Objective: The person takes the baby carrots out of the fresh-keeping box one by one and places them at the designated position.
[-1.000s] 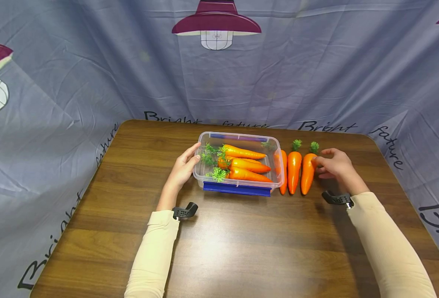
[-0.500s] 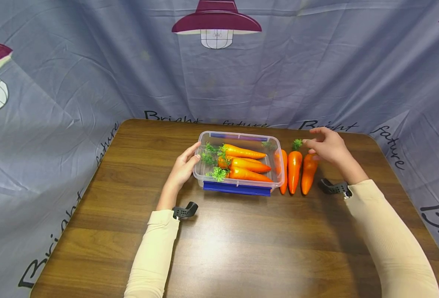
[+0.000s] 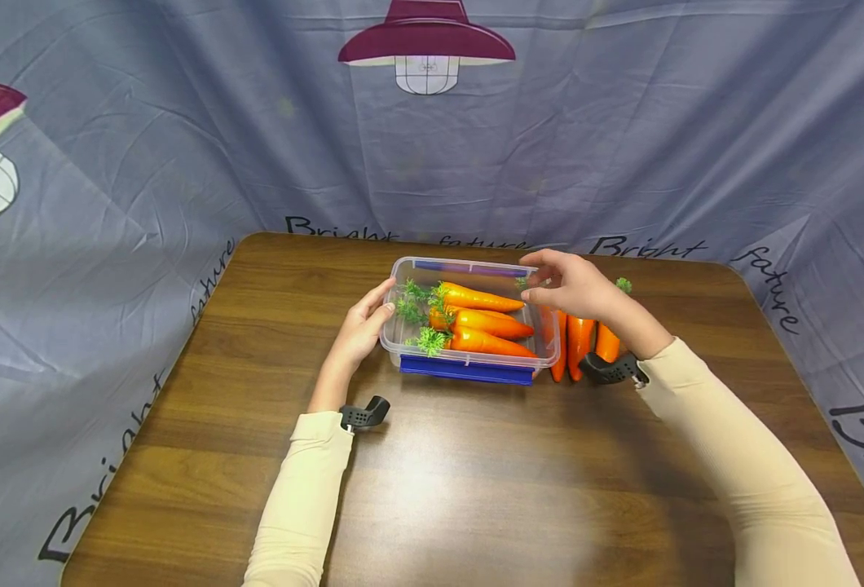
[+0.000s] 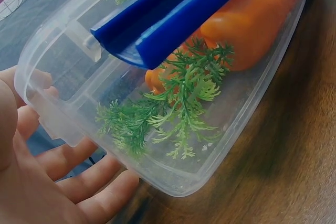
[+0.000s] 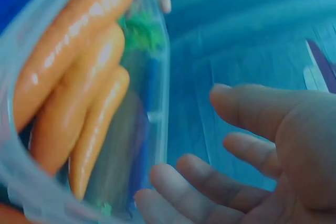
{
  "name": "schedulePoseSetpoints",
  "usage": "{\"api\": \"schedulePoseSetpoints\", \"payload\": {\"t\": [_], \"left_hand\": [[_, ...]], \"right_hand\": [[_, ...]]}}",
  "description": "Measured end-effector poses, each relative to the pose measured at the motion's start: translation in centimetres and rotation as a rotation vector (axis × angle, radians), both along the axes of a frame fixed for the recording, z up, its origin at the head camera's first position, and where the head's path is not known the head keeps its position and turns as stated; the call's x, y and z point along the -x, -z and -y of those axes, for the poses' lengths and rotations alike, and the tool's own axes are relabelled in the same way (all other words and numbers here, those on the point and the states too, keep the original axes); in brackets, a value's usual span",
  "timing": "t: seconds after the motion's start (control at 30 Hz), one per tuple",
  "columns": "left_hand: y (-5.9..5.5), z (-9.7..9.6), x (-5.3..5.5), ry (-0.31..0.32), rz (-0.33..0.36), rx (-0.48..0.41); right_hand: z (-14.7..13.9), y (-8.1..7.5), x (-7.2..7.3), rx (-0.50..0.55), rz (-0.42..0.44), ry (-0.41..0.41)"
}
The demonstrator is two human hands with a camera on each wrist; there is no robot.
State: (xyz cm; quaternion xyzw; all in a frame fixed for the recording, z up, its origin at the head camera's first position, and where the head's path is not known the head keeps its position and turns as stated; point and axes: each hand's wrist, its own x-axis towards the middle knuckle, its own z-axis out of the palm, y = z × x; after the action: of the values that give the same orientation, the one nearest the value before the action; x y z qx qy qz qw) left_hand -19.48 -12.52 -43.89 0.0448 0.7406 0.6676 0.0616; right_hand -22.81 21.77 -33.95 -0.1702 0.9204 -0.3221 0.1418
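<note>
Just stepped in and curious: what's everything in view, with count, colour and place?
Table: 1, brown, centre
Curtain: count unclear, blue-grey, behind the table
Printed lamps: 3 in head view, maroon-white, on curtain
Lettering: several words, black, on curtain
Container: 1, clear, on table
Clips: 2, blue, container's long sides
Packed carrots: at least 3, orange, green-topped, in container
Loose carrots: 3, orange, right of container
Wrist devices: 2, black, at wrists
Sleeves: 2, cream, forearms
Left hand: 1, bare, touching container's left end
Right hand: 1, bare, near container's far right corner

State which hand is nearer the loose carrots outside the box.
Right. The right hand hovers over the right end of the box and the loose carrots; the left hand touches the box's left end.
</note>
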Motion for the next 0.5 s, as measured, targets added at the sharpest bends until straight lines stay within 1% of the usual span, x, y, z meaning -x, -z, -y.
{"api": "schedulePoseSetpoints", "payload": {"t": [0.1, 0.17, 0.23, 0.3, 0.37, 0.43, 0.5], "left_hand": [[1.5, 0.2, 0.7, -0.011, -0.03, 0.005], [1.6, 0.2, 0.8, -0.012, -0.027, 0.007], [1.6, 0.2, 0.8, -0.016, -0.027, 0.012], [1.5, 0.3, 0.8, -0.016, -0.024, 0.015], [1.5, 0.3, 0.8, -0.012, -0.023, 0.018], [1.5, 0.3, 0.8, -0.008, -0.021, 0.019], [1.5, 0.2, 0.7, -0.005, -0.022, 0.019]], "right_hand": [[1.3, 0.3, -0.2, -0.005, -0.001, -0.114], [2.1, 0.6, -0.3, 0.007, 0.028, -0.181], [2.9, 1.0, -0.4, 0.02, 0.076, -0.246], [3.5, 1.4, -0.4, 0.028, 0.133, -0.29], [4.0, 1.7, -0.6, 0.024, 0.166, -0.327], [4.5, 2.1, -0.6, 0.014, 0.181, -0.355], [4.9, 2.4, -0.6, -0.008, 0.17, -0.379]]}}
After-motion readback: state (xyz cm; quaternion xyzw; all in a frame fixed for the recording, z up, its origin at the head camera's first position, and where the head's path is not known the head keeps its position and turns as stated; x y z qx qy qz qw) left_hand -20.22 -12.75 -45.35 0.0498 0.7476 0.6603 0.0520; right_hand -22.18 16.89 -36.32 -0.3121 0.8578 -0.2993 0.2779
